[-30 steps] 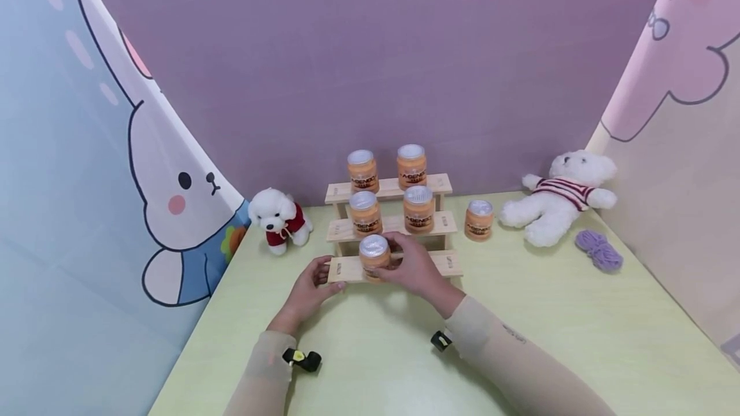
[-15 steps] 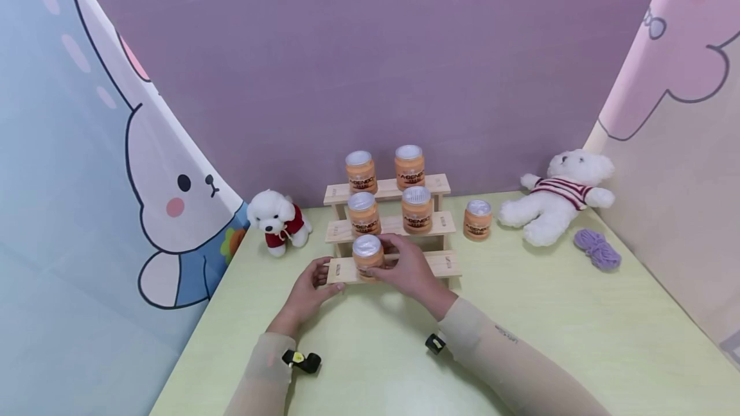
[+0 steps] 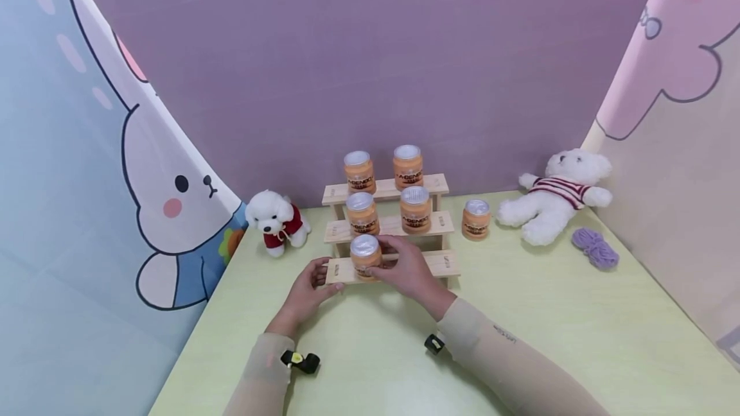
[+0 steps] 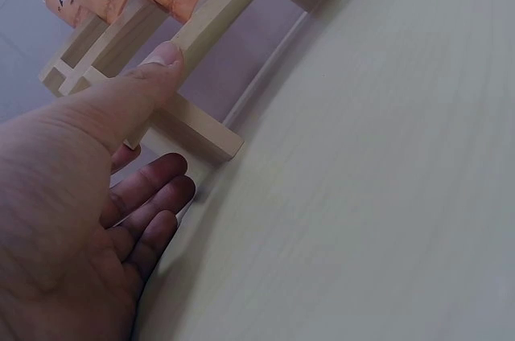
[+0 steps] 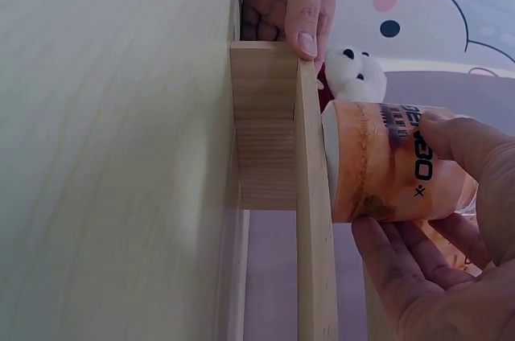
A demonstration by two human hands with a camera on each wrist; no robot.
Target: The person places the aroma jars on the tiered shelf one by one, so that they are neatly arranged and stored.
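Observation:
A wooden three-step stand (image 3: 444,264) stands on the table. My right hand (image 3: 409,271) holds an orange can (image 3: 365,247) with a silvery lid, thumb in front and fingers behind. This can is upright on the left part of the lowest step; in the right wrist view, its base is right at the board (image 5: 314,220). My left hand (image 3: 305,294) grips the left end of that step, the thumb (image 4: 165,55) against the board's front edge and the other fingers loosely bent beside it. Two matching cans (image 3: 415,210) stand on the middle step and two more (image 3: 408,169) on the top step.
Another orange can (image 3: 476,220) stands on the table (image 3: 520,313) right of the stand. A white toy dog (image 3: 272,214) sits to the left. A white teddy bear (image 3: 546,210) and a purple yarn skein (image 3: 595,249) lie at the right. A purple backdrop (image 3: 370,69) rises behind.
My right hand has slid the can a little to the left along the lowest step. My left hand keeps its grip on the step's end, and the other cans have stayed put.

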